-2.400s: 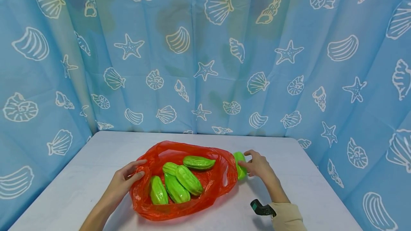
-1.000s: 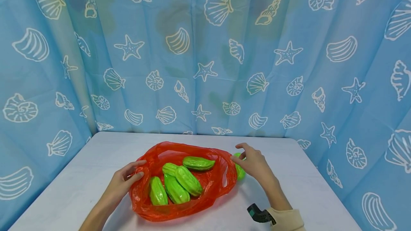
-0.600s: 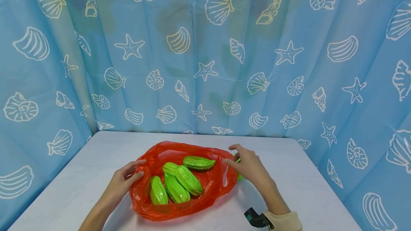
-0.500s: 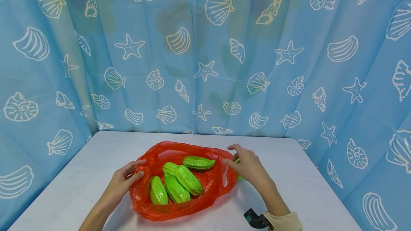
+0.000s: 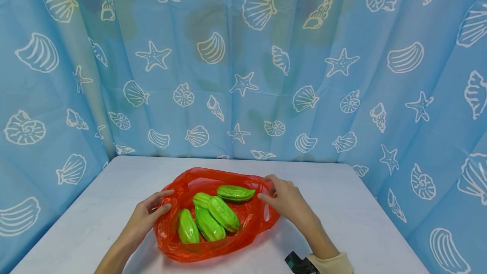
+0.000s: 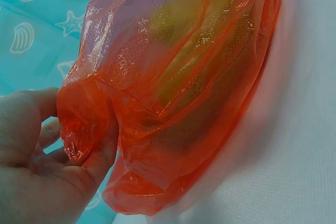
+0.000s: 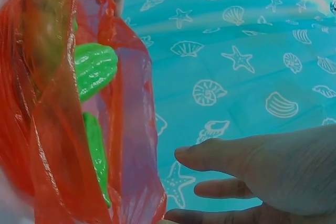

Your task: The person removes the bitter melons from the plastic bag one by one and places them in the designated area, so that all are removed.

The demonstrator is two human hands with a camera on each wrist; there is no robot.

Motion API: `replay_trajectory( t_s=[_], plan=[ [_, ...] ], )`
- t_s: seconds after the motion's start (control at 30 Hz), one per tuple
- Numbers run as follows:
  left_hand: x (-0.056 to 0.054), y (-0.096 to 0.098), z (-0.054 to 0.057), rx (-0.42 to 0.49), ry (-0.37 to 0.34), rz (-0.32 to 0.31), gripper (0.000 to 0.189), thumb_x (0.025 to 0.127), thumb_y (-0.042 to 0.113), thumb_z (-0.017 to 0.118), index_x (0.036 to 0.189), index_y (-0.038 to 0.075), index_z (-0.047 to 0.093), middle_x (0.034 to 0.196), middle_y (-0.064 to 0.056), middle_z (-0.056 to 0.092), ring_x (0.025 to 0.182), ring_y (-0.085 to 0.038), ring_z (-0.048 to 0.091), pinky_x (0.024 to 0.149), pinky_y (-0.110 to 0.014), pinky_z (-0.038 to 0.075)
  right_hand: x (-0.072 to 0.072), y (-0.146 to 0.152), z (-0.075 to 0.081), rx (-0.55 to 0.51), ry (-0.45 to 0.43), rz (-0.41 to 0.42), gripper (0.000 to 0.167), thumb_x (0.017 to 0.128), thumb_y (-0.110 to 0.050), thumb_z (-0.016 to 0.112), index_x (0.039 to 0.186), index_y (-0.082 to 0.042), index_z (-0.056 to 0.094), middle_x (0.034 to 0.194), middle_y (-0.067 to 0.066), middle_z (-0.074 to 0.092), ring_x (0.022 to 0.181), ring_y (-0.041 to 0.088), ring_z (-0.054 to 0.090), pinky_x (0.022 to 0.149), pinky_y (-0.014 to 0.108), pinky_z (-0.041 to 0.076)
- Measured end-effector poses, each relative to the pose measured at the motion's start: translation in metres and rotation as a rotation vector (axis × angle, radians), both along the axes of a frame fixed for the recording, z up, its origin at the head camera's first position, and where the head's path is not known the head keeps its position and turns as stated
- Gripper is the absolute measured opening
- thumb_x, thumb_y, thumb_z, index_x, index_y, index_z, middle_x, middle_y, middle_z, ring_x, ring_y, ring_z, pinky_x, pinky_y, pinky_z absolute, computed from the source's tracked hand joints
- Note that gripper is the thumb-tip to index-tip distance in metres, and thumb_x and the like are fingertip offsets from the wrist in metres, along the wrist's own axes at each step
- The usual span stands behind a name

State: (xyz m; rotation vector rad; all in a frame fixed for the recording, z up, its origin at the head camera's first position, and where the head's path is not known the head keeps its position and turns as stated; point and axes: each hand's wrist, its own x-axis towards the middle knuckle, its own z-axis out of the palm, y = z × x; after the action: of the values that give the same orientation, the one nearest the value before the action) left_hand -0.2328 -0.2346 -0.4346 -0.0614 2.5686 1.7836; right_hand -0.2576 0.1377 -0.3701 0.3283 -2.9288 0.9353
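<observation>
Red bag [image 5: 205, 252]: mouth open, on the white surface [image 5: 327, 185]
Green gourds [image 5: 224, 213]: inside the bag, one of them toward 1 o'clock
Left hand [image 5: 146, 211]: pinching the bag's rim at 9 o'clock
Right hand [image 5: 288, 200]: fingers extended, gripping nothing, by the rim at 2 o'clock; cannot tell whether it touches

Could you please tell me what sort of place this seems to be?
It is probably a makeshift tabletop filming booth: a seashell-print curtain surrounds the back and sides of a white table, and there is a dark wrist-worn device.
</observation>
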Motion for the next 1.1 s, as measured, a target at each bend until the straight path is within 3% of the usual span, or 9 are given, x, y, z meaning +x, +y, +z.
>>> replay_trajectory(
  t_s=[0.47, 0.83, 1.1],
  plan=[
    [0.001, 0.002, 0.002, 0.029, -0.014, -0.005, 0.051, 0.095, 0.032, 0.063, 0.142, 0.015, 0.051, 0.145, -0.019, 0.05, 0.122, -0.029, 0.057, 0.092, -0.035, 0.058, 0.002, -0.007, -0.007, 0.042, 0.045, 0.087, 0.044, 0.084, -0.027, 0.077, 0.122, -0.014, 0.059, 0.084, 0.0, 0.063, 0.072, 0.012, 0.055, 0.055, 0.02, 0.054],
    [0.002, 0.001, 0.003, 0.024, -0.012, -0.005, 0.052, 0.095, 0.034, 0.063, 0.142, 0.015, 0.051, 0.146, -0.019, 0.049, 0.124, -0.03, 0.056, 0.092, -0.034, 0.058, 0.001, -0.013, -0.008, 0.063, -0.001, 0.11, 0.049, 0.083, -0.029, 0.078, 0.125, -0.013, 0.058, 0.085, 0.002, 0.064, 0.067, 0.011, 0.057, 0.054, 0.02, 0.054],
    [0.002, 0.001, 0.002, 0.034, -0.016, -0.003, 0.052, 0.095, 0.034, 0.064, 0.142, 0.015, 0.051, 0.145, -0.019, 0.05, 0.121, -0.028, 0.057, 0.091, -0.033, 0.058, 0.002, -0.018, -0.012, 0.081, 0.002, 0.128, 0.052, 0.083, -0.03, 0.078, 0.127, -0.01, 0.058, 0.089, 0.003, 0.067, 0.075, 0.012, 0.059, 0.059, 0.023, 0.057]
  ],
)
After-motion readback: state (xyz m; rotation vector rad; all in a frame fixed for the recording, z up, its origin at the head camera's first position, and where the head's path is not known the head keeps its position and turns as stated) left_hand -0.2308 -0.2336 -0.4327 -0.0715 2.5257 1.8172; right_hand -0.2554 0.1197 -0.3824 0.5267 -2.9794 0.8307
